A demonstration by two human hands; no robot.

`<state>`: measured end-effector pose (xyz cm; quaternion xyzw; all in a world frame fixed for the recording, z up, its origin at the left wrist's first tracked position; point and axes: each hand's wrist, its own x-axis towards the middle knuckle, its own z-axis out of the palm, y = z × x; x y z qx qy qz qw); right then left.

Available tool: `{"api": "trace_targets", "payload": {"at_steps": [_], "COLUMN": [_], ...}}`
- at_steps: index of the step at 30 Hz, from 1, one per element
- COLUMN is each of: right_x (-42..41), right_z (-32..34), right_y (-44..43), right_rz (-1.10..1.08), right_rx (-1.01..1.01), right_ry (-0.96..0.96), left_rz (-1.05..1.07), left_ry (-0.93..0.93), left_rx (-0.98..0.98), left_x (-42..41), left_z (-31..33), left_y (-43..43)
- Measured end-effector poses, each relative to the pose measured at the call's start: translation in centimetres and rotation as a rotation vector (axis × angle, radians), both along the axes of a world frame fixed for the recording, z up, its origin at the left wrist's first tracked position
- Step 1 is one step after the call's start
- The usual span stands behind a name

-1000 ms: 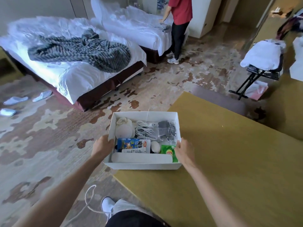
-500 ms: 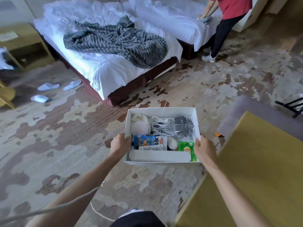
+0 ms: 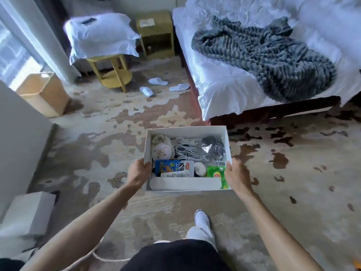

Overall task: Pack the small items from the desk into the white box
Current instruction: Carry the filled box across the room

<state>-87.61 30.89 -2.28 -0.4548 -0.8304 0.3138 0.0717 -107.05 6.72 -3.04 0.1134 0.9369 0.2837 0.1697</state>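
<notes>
While a white bed [image 3: 224, 90] with a grey blanket [image 3: 269, 55] fills the upper right, the white box [image 3: 186, 130] hangs above the patterned carpet [image 3: 117, 133], clear of any surface. Left hand [image 3: 139, 173] grips its left wall, right hand [image 3: 237, 176] its right wall. Inside lie coiled white cables [image 3: 185, 149], a blue packet [image 3: 173, 167] and a green tea sachet [image 3: 216, 174].

bed [image 3: 224, 90] with grey blanket [image 3: 269, 55] | three white slippers [image 3: 157, 81] on carpet [image 3: 117, 137] | yellow side table [image 3: 113, 75]
</notes>
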Motion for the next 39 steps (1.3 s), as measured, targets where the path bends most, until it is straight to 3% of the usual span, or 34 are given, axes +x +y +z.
{"api": "trace_targets", "payload": {"at_steps": [6, 12, 25, 36, 39], "right_x": [-14.3, -27.5, -48.9, -62.3, -66.6], "right_z": [0.8, 0.9, -0.5, -3.2, -4.0], "right_y": [0.7, -4.6, -28.7, -45.9, -50.9], "right_rz": [0.347, 0.717, 1.189, 1.485, 1.564], "right_rx": [-0.003, 0.059, -0.002, 0.049, -0.037], "right_ry": [0.031, -0.032, -0.053, -0.079, -0.117], "left_rz": [0.356, 0.675, 1.107, 1.442, 1.523], "left_ry": [0.037, 0.025, -0.01, -0.094, -0.092], "left_rx": [0.007, -0.01, -0.005, 0.078, 0.039], "left_x": [-5.3, -8.4, -16.1, -20.9, -23.5], "left_z": [0.5, -0.7, -3.6, -4.0, -4.3], "left_y": [-4.0, -11.4, -32.9, -44.3, -47.1]}}
